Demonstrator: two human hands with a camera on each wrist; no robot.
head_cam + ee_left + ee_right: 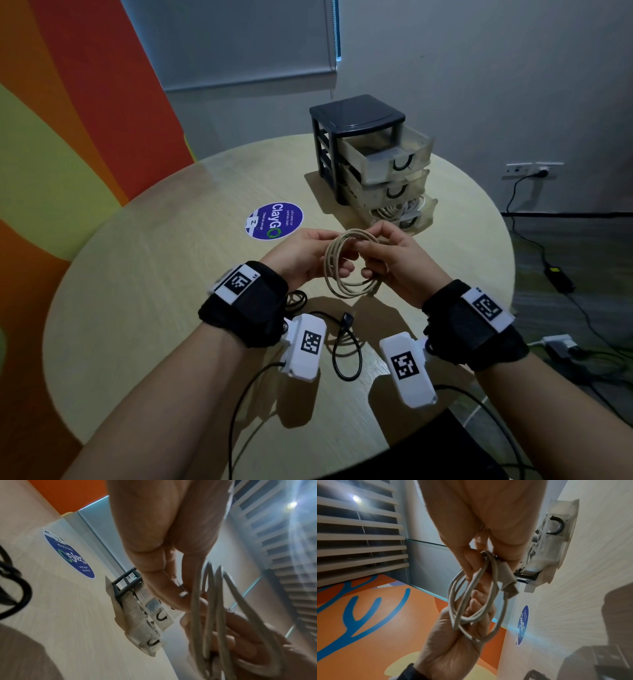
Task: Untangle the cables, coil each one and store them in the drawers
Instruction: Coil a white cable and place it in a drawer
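Observation:
Both hands hold a beige cable (346, 270) wound into a coil above the round table (171, 274). My left hand (308, 255) curls its fingers through the coil's left side. On the right side my right hand (387, 260) pinches the loops together with the cable's plug (506, 580). The coil (212, 615) hangs between the fingers in the left wrist view. A black cable (346, 346) lies loose on the table below my wrists. The small drawer unit (370, 154) stands beyond, its three clear drawers pulled out; the bottom drawer (404, 214) holds a light cable.
A round blue sticker (274, 221) is stuck to the table left of the drawers. Thin black leads run from the wrist cameras toward my body. On the floor to the right lie power cables and an adapter (561, 281).

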